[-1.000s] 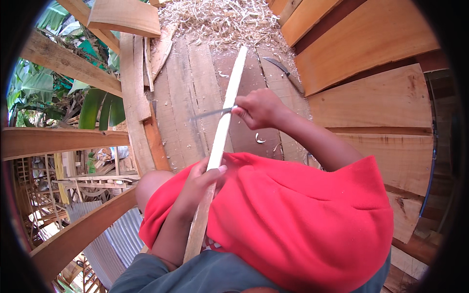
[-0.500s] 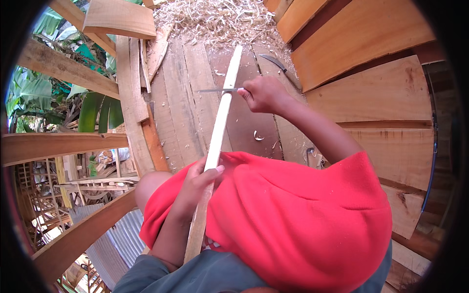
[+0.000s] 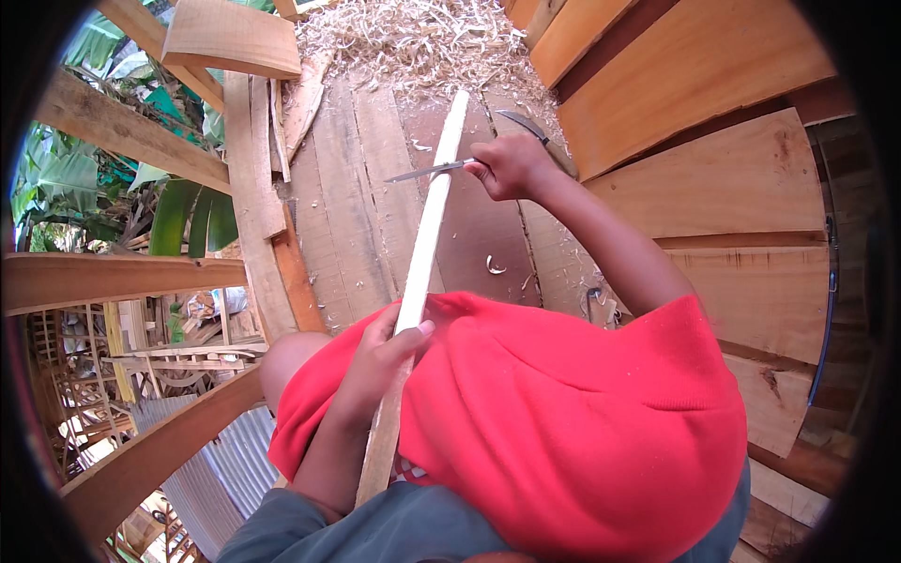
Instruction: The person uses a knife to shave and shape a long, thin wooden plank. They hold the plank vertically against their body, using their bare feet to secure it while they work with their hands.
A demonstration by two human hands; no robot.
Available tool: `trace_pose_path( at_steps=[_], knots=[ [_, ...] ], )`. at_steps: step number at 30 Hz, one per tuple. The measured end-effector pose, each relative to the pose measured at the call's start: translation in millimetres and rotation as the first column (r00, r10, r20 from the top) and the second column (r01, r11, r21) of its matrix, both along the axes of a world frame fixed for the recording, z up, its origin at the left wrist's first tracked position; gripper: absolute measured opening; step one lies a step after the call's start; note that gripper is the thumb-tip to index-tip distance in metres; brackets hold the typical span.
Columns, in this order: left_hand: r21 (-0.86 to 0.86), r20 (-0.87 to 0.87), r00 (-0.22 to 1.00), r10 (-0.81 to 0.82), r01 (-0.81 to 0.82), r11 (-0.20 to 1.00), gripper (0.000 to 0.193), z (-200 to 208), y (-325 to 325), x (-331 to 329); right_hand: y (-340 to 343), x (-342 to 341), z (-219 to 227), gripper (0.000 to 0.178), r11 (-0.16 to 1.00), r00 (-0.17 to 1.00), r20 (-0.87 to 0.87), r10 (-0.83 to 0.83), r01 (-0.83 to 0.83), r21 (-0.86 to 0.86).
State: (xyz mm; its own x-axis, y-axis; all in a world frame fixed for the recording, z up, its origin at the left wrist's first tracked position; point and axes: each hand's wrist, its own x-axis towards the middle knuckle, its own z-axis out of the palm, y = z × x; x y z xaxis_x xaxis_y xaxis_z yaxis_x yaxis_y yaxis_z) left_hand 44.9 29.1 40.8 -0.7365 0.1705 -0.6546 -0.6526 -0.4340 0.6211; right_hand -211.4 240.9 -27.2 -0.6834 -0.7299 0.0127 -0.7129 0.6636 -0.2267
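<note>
A long pale wooden stick (image 3: pixel 427 236) slants from my lap up over the floor, its far end narrowed. My left hand (image 3: pixel 390 349) is closed round its lower part, against the red cloth (image 3: pixel 572 403) of my shirt. In my right hand (image 3: pixel 511 166) is the handle of a knife (image 3: pixel 418 174); its blade lies across the upper part of the stick and points left. The handle is mostly hidden in my fist. Beyond that hand, a second knife with a curved dark blade (image 3: pixel 522 120) lies on the floorboards, partly covered by the hand.
Curled wood shavings (image 3: pixel 418 42) are heaped on the far floorboards (image 3: pixel 366 202). Plank walls (image 3: pixel 713 169) rise at the right. Loose boards (image 3: pixel 249 150) and a thick wood block (image 3: pixel 235 38) are at the left, near open railings (image 3: pixel 122 281). A metal hook-shaped thing (image 3: pixel 593 298) lies near my right side.
My right hand has shifted slightly up and right, and the knife blade has tilted, its tip now lower than the handle. The left hand keeps its place on the stick.
</note>
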Motion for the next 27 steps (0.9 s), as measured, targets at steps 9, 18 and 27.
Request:
trace_pose_path(
  at_steps=[9, 18, 27],
  knots=[
    [-0.012, -0.009, 1.0, -0.002, 0.002, 1.0, 0.039, 1, -2, -2, -5, -3, 6, 0.037, 0.998, 0.997, -0.042, -0.057, 0.059, 0.025],
    [-0.031, -0.013, 0.999, -0.045, 0.044, 0.999, 0.04, 8, -5, -1, 5, -24, 0, 0.03, 0.973, 0.977, -0.043, -0.207, 0.21, 0.094],
    [-0.054, -0.037, 0.997, -0.062, 0.06, 0.997, 0.043, 3, -8, 0, 11, -31, 13, 0.033, 0.966, 0.968, 0.084, -0.237, 0.225, 0.126]
  ],
)
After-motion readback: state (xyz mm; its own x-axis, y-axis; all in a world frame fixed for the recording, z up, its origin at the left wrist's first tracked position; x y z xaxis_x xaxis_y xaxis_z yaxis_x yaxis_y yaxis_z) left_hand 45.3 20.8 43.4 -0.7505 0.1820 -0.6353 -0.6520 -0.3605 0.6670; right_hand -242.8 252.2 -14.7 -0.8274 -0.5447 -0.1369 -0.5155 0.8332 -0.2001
